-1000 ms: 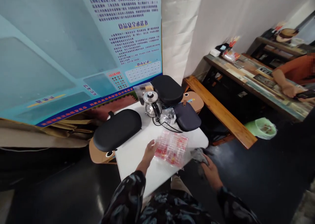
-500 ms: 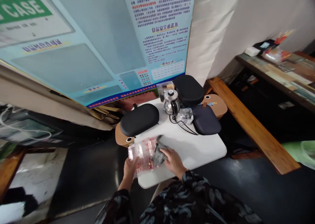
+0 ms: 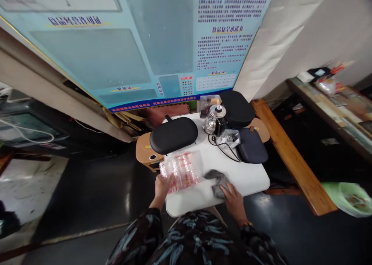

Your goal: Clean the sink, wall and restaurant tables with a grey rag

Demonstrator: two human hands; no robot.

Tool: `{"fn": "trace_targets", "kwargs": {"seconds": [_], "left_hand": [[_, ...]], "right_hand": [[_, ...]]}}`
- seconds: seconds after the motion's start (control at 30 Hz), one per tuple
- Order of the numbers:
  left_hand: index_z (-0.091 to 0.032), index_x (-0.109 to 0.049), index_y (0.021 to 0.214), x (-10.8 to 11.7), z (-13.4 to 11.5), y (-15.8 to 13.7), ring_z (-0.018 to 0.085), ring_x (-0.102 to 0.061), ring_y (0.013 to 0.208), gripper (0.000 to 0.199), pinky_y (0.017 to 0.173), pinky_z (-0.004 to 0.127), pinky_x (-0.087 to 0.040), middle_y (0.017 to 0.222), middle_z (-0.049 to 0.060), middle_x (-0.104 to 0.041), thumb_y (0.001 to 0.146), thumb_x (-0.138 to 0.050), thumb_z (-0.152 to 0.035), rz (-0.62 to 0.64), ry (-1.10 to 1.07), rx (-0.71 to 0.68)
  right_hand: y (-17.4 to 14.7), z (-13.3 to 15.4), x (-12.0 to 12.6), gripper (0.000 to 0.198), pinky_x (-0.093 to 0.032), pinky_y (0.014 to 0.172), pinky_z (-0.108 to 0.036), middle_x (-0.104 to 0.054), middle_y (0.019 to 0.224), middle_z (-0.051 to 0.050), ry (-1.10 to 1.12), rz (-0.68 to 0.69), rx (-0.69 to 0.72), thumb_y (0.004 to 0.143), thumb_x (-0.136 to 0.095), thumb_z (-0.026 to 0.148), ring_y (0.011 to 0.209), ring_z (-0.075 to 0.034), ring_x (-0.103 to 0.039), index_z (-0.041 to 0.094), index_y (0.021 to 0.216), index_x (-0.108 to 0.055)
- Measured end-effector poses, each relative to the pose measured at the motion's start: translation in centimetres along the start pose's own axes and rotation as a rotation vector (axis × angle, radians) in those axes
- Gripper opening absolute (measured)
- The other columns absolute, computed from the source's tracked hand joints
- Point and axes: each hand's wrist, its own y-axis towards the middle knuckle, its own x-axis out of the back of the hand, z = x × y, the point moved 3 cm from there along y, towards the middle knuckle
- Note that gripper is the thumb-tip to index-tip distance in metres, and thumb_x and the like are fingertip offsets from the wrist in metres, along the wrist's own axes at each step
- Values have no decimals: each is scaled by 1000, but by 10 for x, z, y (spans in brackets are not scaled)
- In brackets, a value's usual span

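Note:
My left hand (image 3: pixel 162 187) is closed on the near left edge of a clear plastic package with red print (image 3: pixel 183 170), which lies over the left front of the white table (image 3: pixel 194 201). To its right, my right hand (image 3: pixel 233 199) is closed on a crumpled grey cloth (image 3: pixel 218 183) at the table's front. The cloth rests on the tabletop, apart from the package. Behind the package lies a black oval zip case (image 3: pixel 174 135).
At the table's back stand a glass kettle (image 3: pixel 215 119), a clear box of small items (image 3: pixel 231 138) and a black cable (image 3: pixel 229 150). Dark cases (image 3: pixel 252 144) sit on the right. A wooden bench (image 3: pixel 293 160) and a green-lined bin (image 3: pixel 345 197) are farther right.
My right hand has moved right with the grey cloth, off the plastic package. My left hand still holds the package's edge. The camera view has shifted.

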Motion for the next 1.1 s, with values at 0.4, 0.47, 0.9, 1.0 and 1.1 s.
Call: {"fn": "trace_targets", "kwargs": {"seconds": [0.4,0.47,0.9,1.0,1.1], "left_hand": [[-13,-56,126,44,-9,-10,26,-68,92,75,85,41,-55,105,12,-67,72,-62,-64,-138,-209,-60],[-15,-57,123,32,-36,-19,25,-68,90,69,82,39,-55,101,9,-66,73,-63,-62,-129,-278,-111],[-19,-67,102,-155,-254,-89,23,-66,95,41,86,38,-50,103,10,-68,71,-77,-44,149,-547,-44],[-19,-67,102,-175,-301,-72,21,-63,107,37,95,35,-46,111,11,-69,74,-76,-40,105,-583,-85],[-19,-67,102,-195,-344,-54,19,-63,107,36,96,31,-45,105,9,-71,74,-76,-39,97,-618,-134]], "right_hand": [[8,-34,65,53,-45,111,-49,-57,144,-9,93,-94,-56,84,-46,18,132,-29,-53,23,134,-62],[28,-2,53,60,-48,107,-49,-52,152,-4,44,68,78,79,-52,14,136,-32,-50,29,136,-61],[1,-216,88,62,-51,103,-44,-50,153,1,10,178,244,83,-51,13,138,-28,-47,38,139,-58],[2,-236,92,62,-52,101,-41,-50,153,3,22,198,262,82,-54,14,137,-27,-47,42,138,-58],[11,-235,91,60,-51,101,-42,-51,152,6,6,257,213,84,-55,17,136,-27,-48,47,136,-58]]}}
